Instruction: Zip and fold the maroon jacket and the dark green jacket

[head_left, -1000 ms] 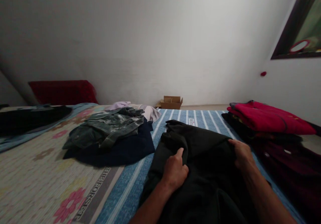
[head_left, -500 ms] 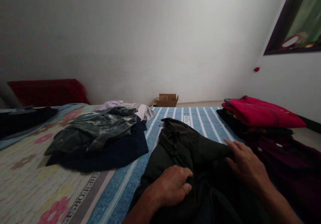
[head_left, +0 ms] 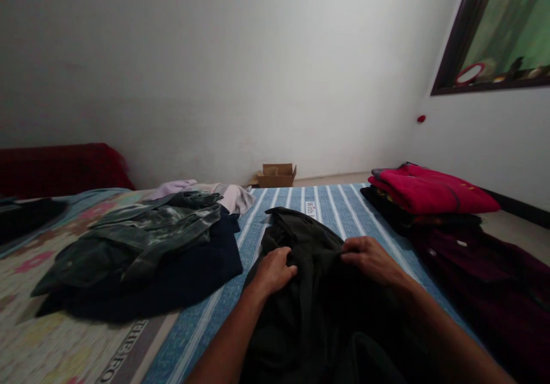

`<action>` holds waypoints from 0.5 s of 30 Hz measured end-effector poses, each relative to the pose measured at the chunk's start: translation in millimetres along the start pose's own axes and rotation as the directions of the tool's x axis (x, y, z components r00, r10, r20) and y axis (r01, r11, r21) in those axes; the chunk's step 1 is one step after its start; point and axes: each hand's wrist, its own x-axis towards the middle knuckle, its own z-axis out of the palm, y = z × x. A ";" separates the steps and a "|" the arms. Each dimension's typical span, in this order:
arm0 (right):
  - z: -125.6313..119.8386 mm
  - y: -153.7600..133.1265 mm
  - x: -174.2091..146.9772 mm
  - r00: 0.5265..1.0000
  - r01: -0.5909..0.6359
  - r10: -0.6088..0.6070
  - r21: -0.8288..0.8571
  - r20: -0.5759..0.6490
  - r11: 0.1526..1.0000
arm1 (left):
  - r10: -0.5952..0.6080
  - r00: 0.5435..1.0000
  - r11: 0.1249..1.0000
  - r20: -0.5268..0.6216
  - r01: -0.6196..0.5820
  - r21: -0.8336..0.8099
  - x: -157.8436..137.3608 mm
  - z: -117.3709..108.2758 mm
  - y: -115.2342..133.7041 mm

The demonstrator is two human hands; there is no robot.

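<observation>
A dark olive garment with a collar-like upper end (head_left: 301, 304) lies spread on the blue striped bedding (head_left: 206, 321) in front of me. My left hand (head_left: 275, 268) pinches its cloth on the left side, below that end. On the right edge of the same garment, my right hand (head_left: 367, 257) is closed with the fabric between thumb and fingers. The garment's lower part is very dark, and its folds there are hard to make out.
To the left lies a heap of camouflage-patterned clothing (head_left: 150, 232) over a navy garment (head_left: 184, 283). A folded pink-red garment (head_left: 429, 189) tops the stack at right, beside a maroon garment (head_left: 485, 292). A cardboard box (head_left: 277, 176) stands beyond the bed's far edge.
Both hands have moved further up the garment. My right hand has come inward to the left and closed on the edge, drawing it in. The view has shifted slightly right.
</observation>
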 end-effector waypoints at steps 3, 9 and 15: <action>-10.4 8.5 10.5 0.964 -0.107 0.247 0.711 -0.096 0.695 | -0.028 0.999 0.981 -0.044 0.019 -0.191 3.4 9.3 -1.0; 4.0 51.6 25.4 0.873 -0.086 0.467 0.901 -0.137 0.425 | -0.060 0.982 0.969 -0.179 0.014 -0.248 3.0 28.9 10.6; 22.8 65.0 18.5 0.876 -0.096 0.477 0.944 -0.070 0.317 | 0.034 0.979 0.984 -0.202 -0.069 -0.167 0.1 37.0 19.7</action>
